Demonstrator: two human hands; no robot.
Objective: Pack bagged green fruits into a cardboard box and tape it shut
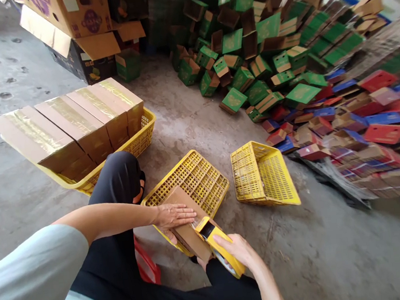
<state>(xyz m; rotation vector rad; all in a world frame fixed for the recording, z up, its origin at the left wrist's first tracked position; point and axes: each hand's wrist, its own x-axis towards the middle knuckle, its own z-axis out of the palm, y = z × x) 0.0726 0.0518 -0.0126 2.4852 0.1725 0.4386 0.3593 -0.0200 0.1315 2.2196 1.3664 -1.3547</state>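
Observation:
A brown cardboard box point(184, 198) lies on top of an upturned yellow plastic crate point(203, 178), between my knees. My left hand point(177, 216) rests flat on the box, its fingers stretched out towards the tape dispenser. My right hand point(237, 250) is wrapped round a yellow tape dispenser point(212, 231), whose front end meets the box just past my left fingertips. A roll of tape shows partly inside the dispenser. The far lower end of the box is partly hidden behind the dispenser.
To the left, a yellow crate point(149, 127) holds several taped cartons point(71, 114). Another yellow crate point(278, 174) lies tipped on the floor to the right. Piles of green boxes point(232, 41) and red and blue boxes point(383, 132) spread behind. Large cartons point(71, 20) stand at the back left.

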